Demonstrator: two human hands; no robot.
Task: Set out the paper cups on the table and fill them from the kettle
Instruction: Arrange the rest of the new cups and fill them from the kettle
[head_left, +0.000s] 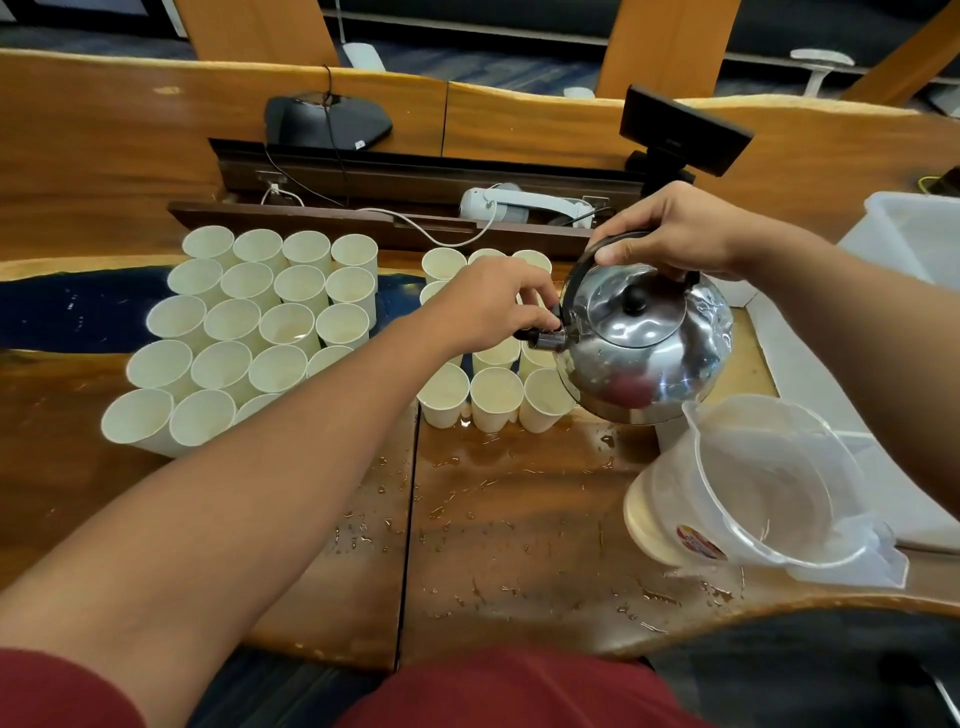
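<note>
A shiny steel kettle (644, 348) hangs tilted above the table, spout to the left. My right hand (670, 234) grips its black handle from above. My left hand (493, 306) pinches the black cap at the spout tip. Under the spout stands a small block of white paper cups (496, 397); several of them are hidden behind my left hand and the kettle. A larger block of several white paper cups (244, 332) stands in rows to the left. Some cups show liquid inside.
A clear plastic jug (753, 488) stands at the right front. A white plastic tub (919, 234) sits at the far right. Water drops lie on the wooden table (509, 525). A cable tray with a white device (524, 205) runs behind the cups.
</note>
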